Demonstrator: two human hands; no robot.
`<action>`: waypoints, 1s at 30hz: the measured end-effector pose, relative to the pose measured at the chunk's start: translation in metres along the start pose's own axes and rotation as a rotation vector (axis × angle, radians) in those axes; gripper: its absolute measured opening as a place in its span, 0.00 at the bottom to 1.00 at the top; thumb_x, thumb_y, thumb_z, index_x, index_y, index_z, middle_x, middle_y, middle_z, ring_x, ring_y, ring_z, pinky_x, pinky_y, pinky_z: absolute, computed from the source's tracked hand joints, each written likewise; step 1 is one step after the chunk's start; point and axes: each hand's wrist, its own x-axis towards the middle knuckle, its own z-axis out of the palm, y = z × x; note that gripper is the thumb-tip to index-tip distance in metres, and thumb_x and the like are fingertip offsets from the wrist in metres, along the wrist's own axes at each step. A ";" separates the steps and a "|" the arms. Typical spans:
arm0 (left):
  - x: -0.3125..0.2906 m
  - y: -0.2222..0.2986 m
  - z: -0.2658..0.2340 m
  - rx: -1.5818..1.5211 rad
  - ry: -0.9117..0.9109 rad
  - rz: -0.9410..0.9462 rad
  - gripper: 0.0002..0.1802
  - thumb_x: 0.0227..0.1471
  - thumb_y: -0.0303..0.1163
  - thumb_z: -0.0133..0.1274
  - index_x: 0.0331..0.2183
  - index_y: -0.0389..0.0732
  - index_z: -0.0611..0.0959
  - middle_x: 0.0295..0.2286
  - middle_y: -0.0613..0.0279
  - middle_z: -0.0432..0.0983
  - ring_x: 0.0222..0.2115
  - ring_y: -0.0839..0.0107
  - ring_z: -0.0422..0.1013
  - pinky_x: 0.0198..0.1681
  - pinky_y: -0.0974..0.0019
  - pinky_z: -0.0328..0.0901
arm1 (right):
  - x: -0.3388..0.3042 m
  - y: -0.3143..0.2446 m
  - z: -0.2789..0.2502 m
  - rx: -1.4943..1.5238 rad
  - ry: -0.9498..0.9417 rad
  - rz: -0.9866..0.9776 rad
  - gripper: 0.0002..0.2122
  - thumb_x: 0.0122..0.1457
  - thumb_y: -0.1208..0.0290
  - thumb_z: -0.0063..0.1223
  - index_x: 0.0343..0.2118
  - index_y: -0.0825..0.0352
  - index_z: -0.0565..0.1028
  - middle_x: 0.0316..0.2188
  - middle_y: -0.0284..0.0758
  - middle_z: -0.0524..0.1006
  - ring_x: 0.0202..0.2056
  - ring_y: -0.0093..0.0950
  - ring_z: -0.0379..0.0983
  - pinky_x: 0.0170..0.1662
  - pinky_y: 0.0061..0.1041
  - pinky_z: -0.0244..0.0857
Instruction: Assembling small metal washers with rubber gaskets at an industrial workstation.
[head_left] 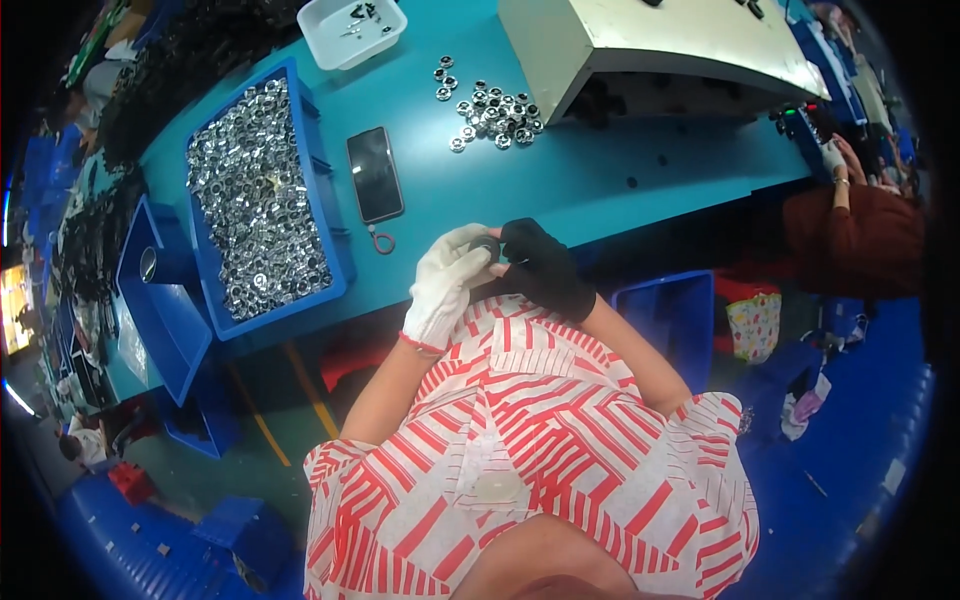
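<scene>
The red-and-white patterned top [590, 430] is nearest the camera. Beyond it, at the edge of the teal tabletop [440, 170], the white-gloved left hand [450, 275] and black-gloved right hand [548, 268] meet around 1 small dark round part [487, 246]. The left fingers are pinched narrow on the part; the right fingers curl close beside it, and whether they grip it I cannot tell. The gloves partly cover it, so its facing and any long axis cannot be told.

To the left lie 1 smartphone [374, 175] with 1 reddish ring strap [381, 241], then 1 blue bin [342, 275] heaped with round metal parts [255, 190], too many to count. Left of that, 1 smaller blue bin [165, 325] has 1 dark cylinder [172, 265] in it. Ahead are 1 white tray [322, 38] of small pieces and a loose pile of metal rings [500, 115], with 4 grouped at its upper left. 1 cream metal housing [660, 30] blocks the far right.
</scene>
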 end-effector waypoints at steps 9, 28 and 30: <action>0.000 0.007 0.008 0.239 -0.001 -0.054 0.20 0.49 0.20 0.49 0.46 0.30 0.69 0.36 0.58 0.74 0.35 0.73 0.73 0.39 0.71 0.71 | 0.000 0.011 0.000 -0.070 0.046 0.015 0.17 0.53 0.72 0.53 0.47 0.65 0.70 0.37 0.39 0.72 0.39 0.34 0.70 0.43 0.29 0.64; -0.004 0.005 0.016 0.253 -0.002 -0.004 0.26 0.45 0.19 0.51 0.48 0.29 0.66 0.39 0.56 0.73 0.36 0.72 0.72 0.40 0.70 0.70 | -0.002 0.010 0.003 0.470 0.084 0.336 0.12 0.62 0.66 0.46 0.42 0.69 0.74 0.28 0.32 0.76 0.29 0.20 0.71 0.35 0.20 0.66; -0.006 0.006 0.018 0.216 -0.004 -0.029 0.26 0.44 0.19 0.51 0.48 0.29 0.66 0.38 0.56 0.73 0.35 0.71 0.72 0.40 0.69 0.71 | -0.002 0.008 0.003 0.473 0.078 0.333 0.12 0.62 0.66 0.45 0.42 0.69 0.74 0.27 0.31 0.76 0.28 0.17 0.70 0.34 0.19 0.65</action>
